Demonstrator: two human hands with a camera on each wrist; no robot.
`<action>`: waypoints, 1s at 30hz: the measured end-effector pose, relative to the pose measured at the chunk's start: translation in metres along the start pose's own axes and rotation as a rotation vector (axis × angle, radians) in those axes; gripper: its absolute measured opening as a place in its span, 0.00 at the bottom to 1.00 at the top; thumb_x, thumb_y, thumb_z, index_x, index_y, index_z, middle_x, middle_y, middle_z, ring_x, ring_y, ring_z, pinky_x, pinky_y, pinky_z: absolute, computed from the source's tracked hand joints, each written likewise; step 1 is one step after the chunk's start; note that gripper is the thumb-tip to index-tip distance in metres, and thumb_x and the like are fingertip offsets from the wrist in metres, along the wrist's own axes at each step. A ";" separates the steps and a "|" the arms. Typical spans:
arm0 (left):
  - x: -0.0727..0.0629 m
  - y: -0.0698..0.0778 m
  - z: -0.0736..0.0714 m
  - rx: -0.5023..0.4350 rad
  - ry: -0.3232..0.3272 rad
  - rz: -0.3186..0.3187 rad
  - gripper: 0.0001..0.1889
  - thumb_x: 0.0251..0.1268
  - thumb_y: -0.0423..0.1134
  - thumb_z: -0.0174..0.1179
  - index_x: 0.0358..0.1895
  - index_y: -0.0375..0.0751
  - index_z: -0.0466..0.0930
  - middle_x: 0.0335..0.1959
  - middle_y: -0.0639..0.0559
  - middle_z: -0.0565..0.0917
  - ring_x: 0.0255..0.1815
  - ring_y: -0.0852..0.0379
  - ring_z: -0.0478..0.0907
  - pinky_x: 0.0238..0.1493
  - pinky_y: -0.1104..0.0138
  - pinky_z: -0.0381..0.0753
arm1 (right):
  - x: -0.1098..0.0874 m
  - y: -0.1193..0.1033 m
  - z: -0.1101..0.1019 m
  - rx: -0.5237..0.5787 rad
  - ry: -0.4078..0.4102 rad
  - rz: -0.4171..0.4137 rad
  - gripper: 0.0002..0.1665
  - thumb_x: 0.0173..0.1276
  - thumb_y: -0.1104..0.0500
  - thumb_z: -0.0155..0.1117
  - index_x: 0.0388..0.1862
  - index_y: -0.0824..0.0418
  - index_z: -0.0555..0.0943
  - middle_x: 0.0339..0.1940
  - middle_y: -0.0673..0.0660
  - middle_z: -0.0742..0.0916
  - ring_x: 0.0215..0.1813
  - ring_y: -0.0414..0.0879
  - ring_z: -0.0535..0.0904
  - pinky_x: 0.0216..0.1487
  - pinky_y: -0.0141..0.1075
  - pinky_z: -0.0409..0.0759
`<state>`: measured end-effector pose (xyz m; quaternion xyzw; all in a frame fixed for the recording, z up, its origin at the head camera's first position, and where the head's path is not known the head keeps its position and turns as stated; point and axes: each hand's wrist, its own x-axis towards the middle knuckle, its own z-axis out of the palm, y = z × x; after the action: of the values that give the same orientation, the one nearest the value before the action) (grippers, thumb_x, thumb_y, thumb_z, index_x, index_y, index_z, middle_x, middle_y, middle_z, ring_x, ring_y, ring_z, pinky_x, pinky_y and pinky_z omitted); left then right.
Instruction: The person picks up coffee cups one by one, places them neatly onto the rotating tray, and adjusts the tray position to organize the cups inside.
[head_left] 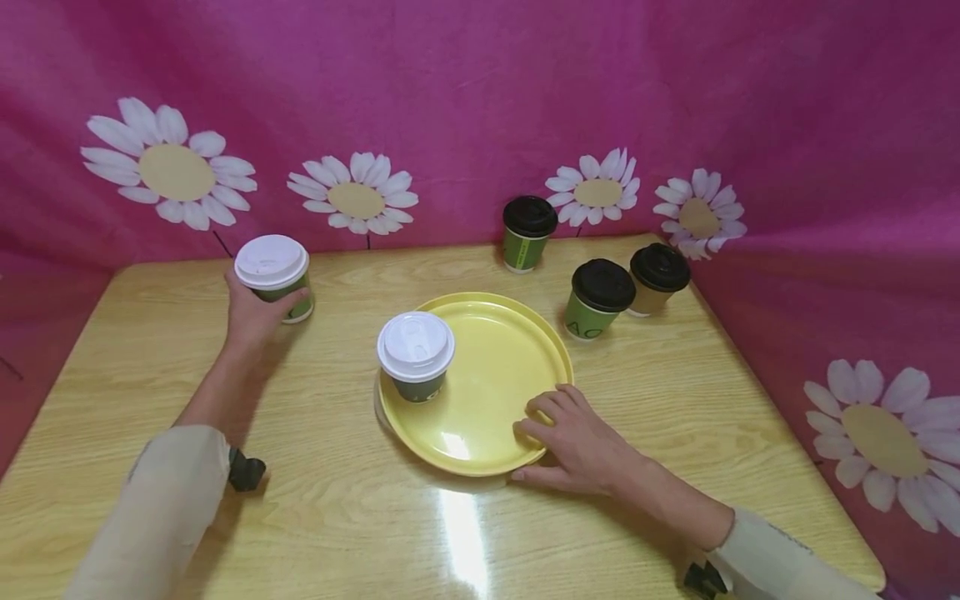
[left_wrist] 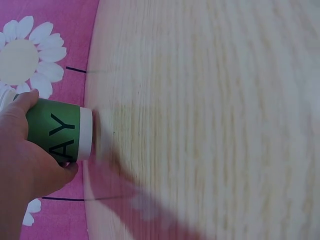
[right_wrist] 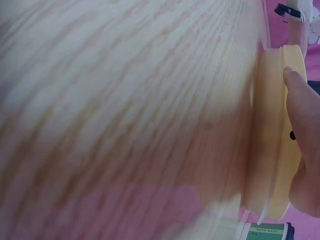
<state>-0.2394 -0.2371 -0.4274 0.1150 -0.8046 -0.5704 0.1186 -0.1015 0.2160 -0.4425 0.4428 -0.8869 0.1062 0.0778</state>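
Observation:
At the table's far left, my left hand [head_left: 255, 312] grips a green paper cup [head_left: 298, 305] with a white lid. Black letters show on this cup's green side [left_wrist: 55, 127] in the left wrist view, with fingers and thumb around it. A round yellow tray [head_left: 495, 358] lies mid-table, and a second white-lidded cup [head_left: 416, 354] stands upright on its left part. My right hand [head_left: 577, 446] rests at the tray's lower right rim, fingers loosely bent over the edge. In the right wrist view the thumb lies along the tray's yellow side [right_wrist: 280, 135].
Three black-lidded cups stand right of and behind the tray: a green one [head_left: 525, 237] at the back edge, another green one [head_left: 596, 302], and a brown one [head_left: 656, 279]. A pink cloth [head_left: 465, 108] with white daisies hangs behind the wooden table [head_left: 330, 517].

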 end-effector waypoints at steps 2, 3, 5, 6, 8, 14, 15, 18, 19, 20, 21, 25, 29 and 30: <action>-0.001 0.001 0.001 0.005 -0.008 0.003 0.52 0.58 0.37 0.70 0.76 0.39 0.38 0.75 0.38 0.58 0.74 0.46 0.56 0.73 0.64 0.53 | 0.000 0.000 0.000 0.001 0.009 -0.006 0.32 0.64 0.26 0.58 0.46 0.51 0.80 0.45 0.53 0.78 0.52 0.51 0.72 0.65 0.54 0.62; -0.002 0.001 0.001 0.005 -0.009 0.006 0.53 0.58 0.37 0.70 0.77 0.39 0.38 0.75 0.38 0.58 0.74 0.46 0.56 0.74 0.64 0.53 | 0.000 0.001 0.000 0.001 0.011 -0.007 0.32 0.64 0.26 0.57 0.46 0.51 0.80 0.45 0.53 0.78 0.52 0.51 0.72 0.65 0.54 0.62; -0.003 0.002 0.001 0.003 -0.015 0.007 0.53 0.58 0.37 0.70 0.77 0.40 0.38 0.75 0.38 0.57 0.75 0.46 0.56 0.74 0.64 0.53 | 0.000 0.001 0.000 0.003 0.012 -0.008 0.32 0.65 0.26 0.57 0.47 0.51 0.80 0.45 0.53 0.78 0.52 0.51 0.72 0.65 0.54 0.62; -0.004 0.004 0.001 0.003 -0.020 0.010 0.53 0.58 0.37 0.70 0.77 0.40 0.37 0.75 0.38 0.57 0.75 0.46 0.56 0.74 0.64 0.52 | 0.000 0.000 0.000 0.004 0.013 -0.009 0.32 0.65 0.27 0.57 0.47 0.51 0.80 0.45 0.53 0.78 0.52 0.51 0.72 0.65 0.54 0.62; -0.007 0.006 0.000 0.007 -0.031 0.019 0.53 0.59 0.37 0.70 0.77 0.39 0.37 0.75 0.38 0.57 0.74 0.45 0.56 0.74 0.63 0.52 | 0.000 0.000 0.000 0.004 0.014 -0.008 0.32 0.65 0.27 0.57 0.46 0.51 0.80 0.45 0.53 0.78 0.51 0.51 0.72 0.64 0.54 0.62; -0.016 0.011 -0.002 0.024 -0.078 0.061 0.53 0.59 0.36 0.70 0.76 0.36 0.37 0.74 0.35 0.57 0.74 0.42 0.56 0.74 0.60 0.52 | 0.001 0.000 0.000 0.004 0.001 0.004 0.32 0.65 0.26 0.57 0.47 0.51 0.80 0.45 0.52 0.78 0.52 0.51 0.72 0.65 0.54 0.61; -0.017 0.011 -0.002 0.024 -0.085 0.066 0.53 0.59 0.36 0.70 0.76 0.36 0.37 0.74 0.35 0.57 0.74 0.42 0.56 0.74 0.60 0.52 | 0.001 0.000 0.000 0.005 -0.001 0.004 0.32 0.65 0.26 0.57 0.47 0.51 0.80 0.45 0.52 0.78 0.52 0.51 0.72 0.65 0.54 0.61; -0.022 0.013 -0.002 0.016 -0.103 0.080 0.53 0.59 0.36 0.70 0.76 0.36 0.37 0.74 0.35 0.57 0.74 0.42 0.55 0.75 0.58 0.51 | 0.000 0.000 0.000 0.005 -0.002 0.006 0.31 0.65 0.26 0.57 0.47 0.50 0.80 0.46 0.52 0.78 0.52 0.50 0.72 0.65 0.54 0.61; -0.023 0.013 -0.001 0.008 -0.107 0.085 0.53 0.59 0.36 0.70 0.76 0.36 0.37 0.74 0.35 0.57 0.74 0.41 0.55 0.75 0.58 0.51 | 0.000 0.000 0.000 0.005 0.001 0.004 0.31 0.65 0.26 0.57 0.47 0.50 0.80 0.45 0.52 0.78 0.52 0.50 0.72 0.65 0.54 0.62; -0.024 0.014 -0.002 0.001 -0.112 0.088 0.53 0.59 0.35 0.70 0.76 0.37 0.37 0.74 0.35 0.57 0.74 0.42 0.55 0.75 0.58 0.52 | 0.000 -0.001 0.000 0.004 0.005 0.002 0.31 0.65 0.27 0.57 0.46 0.50 0.80 0.45 0.52 0.78 0.52 0.50 0.72 0.65 0.53 0.62; -0.026 0.015 -0.002 -0.002 -0.114 0.091 0.53 0.58 0.35 0.70 0.76 0.37 0.37 0.74 0.35 0.57 0.74 0.42 0.55 0.74 0.57 0.52 | 0.000 -0.001 0.001 0.002 0.008 0.001 0.31 0.65 0.27 0.57 0.46 0.50 0.80 0.45 0.52 0.78 0.52 0.50 0.72 0.64 0.53 0.62; -0.030 0.017 -0.003 -0.017 -0.128 0.100 0.53 0.58 0.33 0.70 0.76 0.37 0.38 0.73 0.36 0.57 0.73 0.43 0.56 0.74 0.57 0.55 | 0.000 -0.001 0.001 -0.001 0.023 -0.005 0.30 0.65 0.27 0.57 0.45 0.51 0.79 0.45 0.52 0.77 0.51 0.50 0.72 0.63 0.53 0.63; -0.035 0.017 -0.004 -0.019 -0.150 0.106 0.52 0.58 0.34 0.70 0.76 0.38 0.38 0.73 0.36 0.58 0.73 0.43 0.57 0.73 0.53 0.57 | -0.001 -0.001 0.001 0.000 0.024 -0.006 0.30 0.66 0.27 0.57 0.46 0.51 0.79 0.45 0.52 0.77 0.51 0.50 0.72 0.63 0.54 0.63; -0.036 0.017 -0.005 -0.017 -0.156 0.108 0.52 0.58 0.35 0.71 0.76 0.38 0.38 0.73 0.36 0.57 0.73 0.43 0.57 0.73 0.52 0.57 | -0.001 -0.001 0.001 0.000 0.023 -0.007 0.30 0.66 0.27 0.57 0.46 0.51 0.79 0.45 0.52 0.77 0.51 0.50 0.72 0.63 0.54 0.63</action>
<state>-0.2046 -0.2242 -0.4117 0.0257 -0.8116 -0.5771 0.0874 -0.1004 0.2157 -0.4432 0.4446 -0.8844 0.1111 0.0884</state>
